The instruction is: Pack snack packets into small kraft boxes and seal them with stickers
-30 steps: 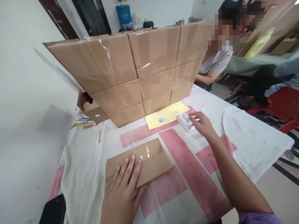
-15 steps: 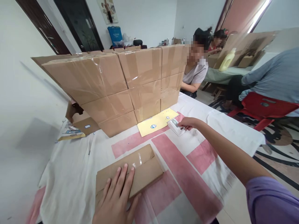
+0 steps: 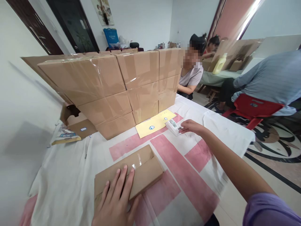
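Observation:
My left hand (image 3: 117, 197) lies with spread fingers on a flat, closed cardboard box (image 3: 143, 169), which rests on the tablecloth near me. Small pieces of clear tape show on the box's top, just beyond my fingertips. My right arm reaches out to a white tape dispenser (image 3: 173, 128) with a roll in it. At the dispenser's right end, my right hand (image 3: 191, 127) has its fingers pinched together. Whatever is between those fingertips is too small to make out. A yellow card strip (image 3: 150, 126) with blue-edged labels lies just behind the dispenser.
Stacked, taped cardboard boxes (image 3: 143, 81) form a wall along the far side. An opened box (image 3: 82, 125) stands at the left. One person (image 3: 190, 75) sits behind the stack; another, in blue (image 3: 270, 75), sits right on a red chair (image 3: 258, 105). A pink-and-white cloth (image 3: 178, 166) covers the table.
The view has shifted a little to the right. My right hand has drawn slightly away from the dispenser, uncovering more of its roll. My left hand stays on the box.

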Action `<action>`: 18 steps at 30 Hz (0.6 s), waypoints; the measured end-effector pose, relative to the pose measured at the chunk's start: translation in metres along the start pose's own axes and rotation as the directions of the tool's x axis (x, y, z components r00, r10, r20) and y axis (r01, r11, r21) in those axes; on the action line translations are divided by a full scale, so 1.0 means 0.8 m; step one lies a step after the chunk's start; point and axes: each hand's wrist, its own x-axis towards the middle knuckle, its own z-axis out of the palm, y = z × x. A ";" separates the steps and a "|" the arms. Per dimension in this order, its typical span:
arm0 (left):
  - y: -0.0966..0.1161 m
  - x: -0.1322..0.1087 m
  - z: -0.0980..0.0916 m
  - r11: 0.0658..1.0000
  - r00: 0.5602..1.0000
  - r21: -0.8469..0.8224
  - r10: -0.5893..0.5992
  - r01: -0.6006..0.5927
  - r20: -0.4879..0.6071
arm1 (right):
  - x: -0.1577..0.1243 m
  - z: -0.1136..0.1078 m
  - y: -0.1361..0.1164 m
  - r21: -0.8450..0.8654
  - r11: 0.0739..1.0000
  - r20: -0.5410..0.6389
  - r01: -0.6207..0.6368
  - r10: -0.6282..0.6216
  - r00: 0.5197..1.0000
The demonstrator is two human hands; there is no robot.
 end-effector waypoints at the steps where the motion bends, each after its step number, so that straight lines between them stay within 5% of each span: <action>1: 0.000 0.000 0.001 1.000 1.000 0.000 0.003 -0.003 -0.004 | -0.005 0.000 0.009 0.024 0.999 -0.001 0.037 -0.037 0.999; 7: -0.004 -0.002 0.002 1.000 1.000 0.000 0.012 -0.012 0.020 | -0.016 0.011 0.054 0.213 0.945 -0.093 0.247 -0.232 0.968; 18: -0.007 0.000 0.003 0.999 0.998 0.001 0.043 -0.043 0.040 | -0.015 0.032 0.077 0.377 0.871 -0.214 0.316 -0.251 0.944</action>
